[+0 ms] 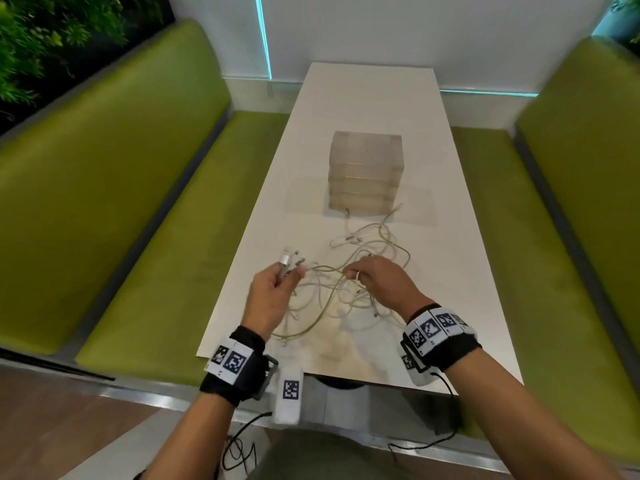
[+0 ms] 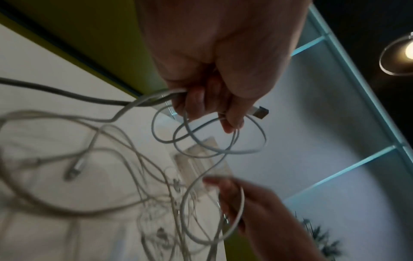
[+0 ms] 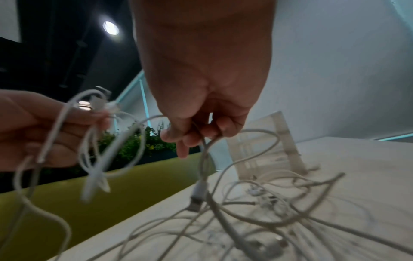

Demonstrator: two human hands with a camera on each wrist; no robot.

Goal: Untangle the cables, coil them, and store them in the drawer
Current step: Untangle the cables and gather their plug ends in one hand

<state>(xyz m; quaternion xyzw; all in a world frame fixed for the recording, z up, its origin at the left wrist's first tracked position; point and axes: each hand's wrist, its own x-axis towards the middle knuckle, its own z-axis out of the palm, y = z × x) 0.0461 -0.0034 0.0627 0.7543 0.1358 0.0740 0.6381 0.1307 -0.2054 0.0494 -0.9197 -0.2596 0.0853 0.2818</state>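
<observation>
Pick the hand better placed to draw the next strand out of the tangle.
Right, probably. The right hand already pinches a strand directly over the cable tangle, near the drawer unit. The left hand grips gathered cable ends off to the side.

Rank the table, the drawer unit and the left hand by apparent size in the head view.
1. Table.
2. Drawer unit.
3. Left hand, though it is nearer the camera, so it looks closer to the unit's size.

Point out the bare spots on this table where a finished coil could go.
Bare: the table beyond the drawer unit, and strips on both sides of it. Crowded: the tangled cables between the unit and both hands.
</observation>
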